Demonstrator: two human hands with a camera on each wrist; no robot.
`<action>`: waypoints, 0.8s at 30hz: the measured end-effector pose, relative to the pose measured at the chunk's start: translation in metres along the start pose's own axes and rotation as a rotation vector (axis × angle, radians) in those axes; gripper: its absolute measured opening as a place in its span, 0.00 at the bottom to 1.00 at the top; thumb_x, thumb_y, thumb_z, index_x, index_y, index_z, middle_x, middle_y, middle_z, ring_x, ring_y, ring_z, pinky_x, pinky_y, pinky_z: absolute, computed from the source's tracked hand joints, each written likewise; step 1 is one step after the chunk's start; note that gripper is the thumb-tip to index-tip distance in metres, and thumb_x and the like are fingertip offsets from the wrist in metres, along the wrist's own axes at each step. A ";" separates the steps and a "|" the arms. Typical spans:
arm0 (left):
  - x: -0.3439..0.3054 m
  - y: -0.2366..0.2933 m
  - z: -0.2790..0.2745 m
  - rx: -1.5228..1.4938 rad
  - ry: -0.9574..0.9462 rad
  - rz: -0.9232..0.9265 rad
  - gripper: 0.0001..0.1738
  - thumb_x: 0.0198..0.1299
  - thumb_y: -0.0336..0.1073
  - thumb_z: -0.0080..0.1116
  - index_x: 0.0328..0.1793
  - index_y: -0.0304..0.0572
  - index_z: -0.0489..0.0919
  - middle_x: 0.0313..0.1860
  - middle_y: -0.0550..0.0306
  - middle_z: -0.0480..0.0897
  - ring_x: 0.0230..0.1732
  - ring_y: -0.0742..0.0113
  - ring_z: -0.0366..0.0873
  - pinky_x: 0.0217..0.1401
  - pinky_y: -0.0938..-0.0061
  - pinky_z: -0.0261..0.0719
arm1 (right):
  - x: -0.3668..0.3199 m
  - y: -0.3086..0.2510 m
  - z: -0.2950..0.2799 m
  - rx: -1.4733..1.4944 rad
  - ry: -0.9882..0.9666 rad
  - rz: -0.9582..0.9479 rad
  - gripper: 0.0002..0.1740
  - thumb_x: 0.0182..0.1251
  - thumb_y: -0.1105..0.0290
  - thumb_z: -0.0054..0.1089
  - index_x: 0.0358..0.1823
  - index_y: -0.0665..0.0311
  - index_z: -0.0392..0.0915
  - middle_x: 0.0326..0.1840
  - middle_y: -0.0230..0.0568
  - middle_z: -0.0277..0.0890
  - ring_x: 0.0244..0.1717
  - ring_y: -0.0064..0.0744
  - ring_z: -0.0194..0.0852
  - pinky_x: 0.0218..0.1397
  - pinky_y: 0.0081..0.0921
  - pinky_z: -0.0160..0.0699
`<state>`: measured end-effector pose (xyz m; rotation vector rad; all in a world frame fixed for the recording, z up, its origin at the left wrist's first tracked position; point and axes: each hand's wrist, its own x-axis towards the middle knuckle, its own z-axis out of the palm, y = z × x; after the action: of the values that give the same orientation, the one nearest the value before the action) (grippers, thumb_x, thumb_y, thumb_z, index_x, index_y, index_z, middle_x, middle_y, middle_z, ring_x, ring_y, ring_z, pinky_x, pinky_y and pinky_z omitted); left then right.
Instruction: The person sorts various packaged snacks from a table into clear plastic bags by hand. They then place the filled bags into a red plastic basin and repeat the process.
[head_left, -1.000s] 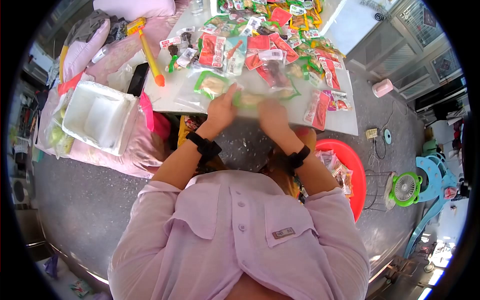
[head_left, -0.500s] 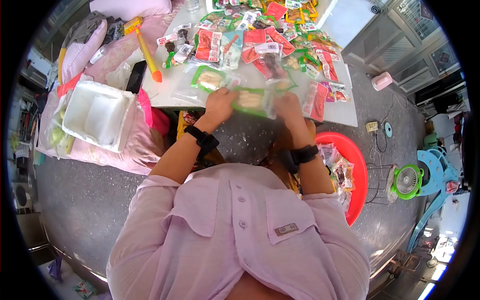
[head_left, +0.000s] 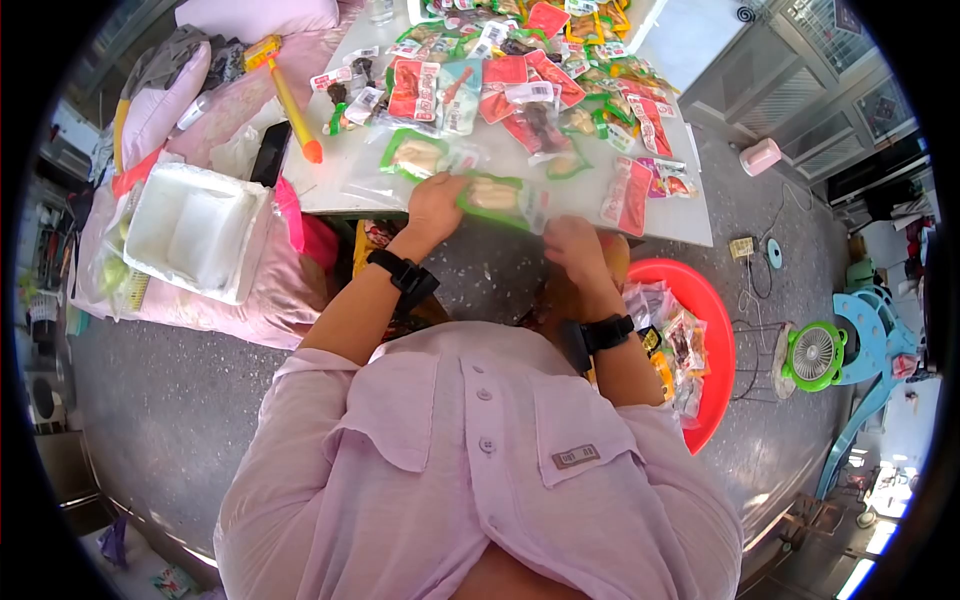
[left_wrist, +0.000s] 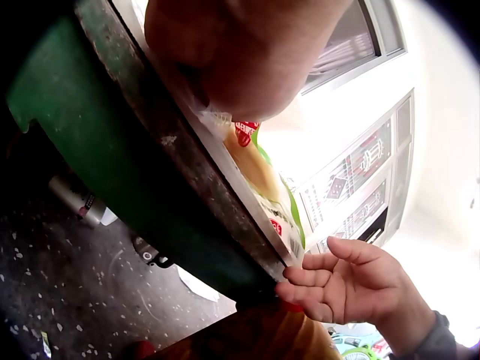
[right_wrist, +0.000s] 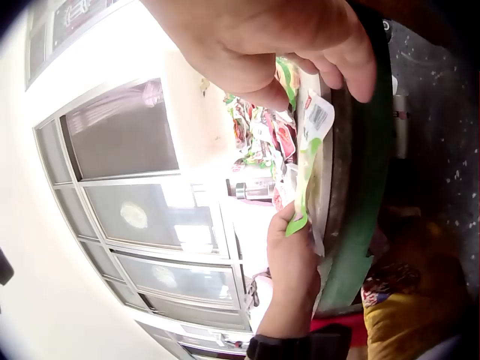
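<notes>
The left hand [head_left: 435, 212] pinches the left end of a green-edged clear packet [head_left: 493, 195] with pale pieces inside, at the table's front edge. In the right wrist view the left hand [right_wrist: 291, 259] has its thumb on the green end of that packet [right_wrist: 306, 176]. Just off the packet's right end is the right hand [head_left: 577, 245], holding nothing. The left wrist view shows the right hand [left_wrist: 349, 285] palm up with loosely bent fingers beside the table edge. Another green-edged packet [head_left: 415, 155] lies behind the left hand.
Red, green and yellow packets [head_left: 530, 70] cover the table's back. A red basin [head_left: 715, 360] of packets stands on the floor at right. At left are a white foam box [head_left: 195, 235], a black phone [head_left: 271, 153] and a yellow-orange stick [head_left: 292, 107].
The right hand has come away from the packet's right end, down toward the body. Still in the left hand, the packet has shifted slightly left. More of the basin's contents shows.
</notes>
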<state>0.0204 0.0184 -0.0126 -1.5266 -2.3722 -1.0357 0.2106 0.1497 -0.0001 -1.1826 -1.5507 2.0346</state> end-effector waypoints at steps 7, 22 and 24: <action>0.000 -0.005 0.004 -0.024 0.002 0.018 0.15 0.41 0.27 0.49 0.39 0.47 0.75 0.29 0.51 0.74 0.34 0.52 0.71 0.37 0.65 0.70 | 0.014 0.026 0.010 0.304 -0.189 -0.056 0.17 0.55 0.63 0.53 0.44 0.61 0.63 0.38 0.36 0.68 0.37 0.33 0.69 0.34 0.28 0.66; 0.006 0.006 -0.026 0.045 -0.223 -0.385 0.10 0.49 0.36 0.46 0.37 0.42 0.72 0.31 0.44 0.76 0.35 0.47 0.72 0.36 0.60 0.69 | 0.032 -0.002 0.029 0.205 -0.248 -0.418 0.10 0.52 0.79 0.47 0.39 0.67 0.69 0.40 0.40 0.71 0.41 0.36 0.70 0.42 0.37 0.72; 0.004 -0.003 -0.024 0.008 -0.180 -0.379 0.10 0.50 0.38 0.48 0.35 0.41 0.71 0.27 0.46 0.76 0.32 0.48 0.73 0.34 0.63 0.70 | 0.041 0.008 0.030 -0.218 -0.158 -0.735 0.10 0.52 0.80 0.47 0.38 0.68 0.69 0.39 0.40 0.72 0.41 0.37 0.71 0.41 0.37 0.73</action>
<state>0.0105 0.0059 0.0054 -1.2403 -2.8650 -0.9862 0.1645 0.1556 -0.0226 -0.3956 -1.9431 1.5128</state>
